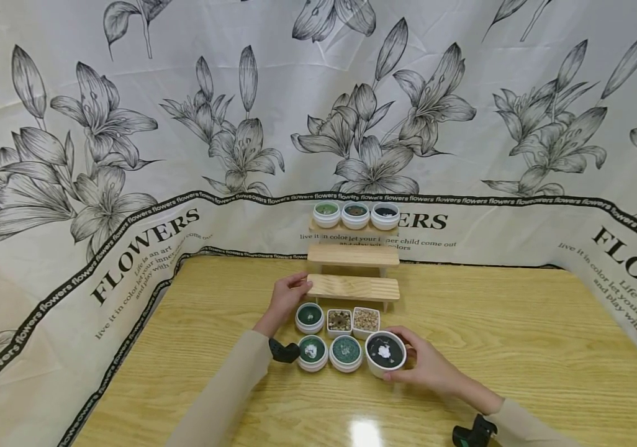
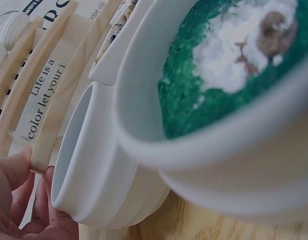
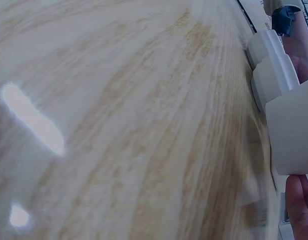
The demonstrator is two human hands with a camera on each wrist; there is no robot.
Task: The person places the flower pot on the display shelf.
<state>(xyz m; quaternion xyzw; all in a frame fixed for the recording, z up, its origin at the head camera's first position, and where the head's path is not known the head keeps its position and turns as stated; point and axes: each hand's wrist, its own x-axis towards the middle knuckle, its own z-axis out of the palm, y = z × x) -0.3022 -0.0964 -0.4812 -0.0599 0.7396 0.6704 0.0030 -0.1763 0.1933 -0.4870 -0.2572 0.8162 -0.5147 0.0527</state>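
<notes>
My right hand (image 1: 429, 365) grips a white round bowl (image 1: 384, 352) with dark filling and a white patch in the middle. The bowl seems raised slightly off the table. In the right wrist view, fingers (image 3: 298, 205) touch the underside of its white wall (image 3: 293, 137). My left hand (image 1: 285, 300) pinches the left end of the lowest wooden shelf (image 1: 354, 287) between thumb and fingers, as the left wrist view also shows. Beside that hand stands a green-filled round bowl (image 1: 310, 315). Left of the gripped bowl are a green bowl (image 1: 346, 352) and another with a white patch (image 1: 311, 352).
Two square white dishes with pebbly filling, one brown (image 1: 339, 321) and one paler (image 1: 365, 320), stand before the shelf. Behind it rise a middle shelf (image 1: 354, 253) and a top shelf (image 1: 318, 228) bearing three bowls (image 1: 355, 214). Flower-printed cloth (image 1: 240, 205) surrounds the wooden table (image 1: 497, 323).
</notes>
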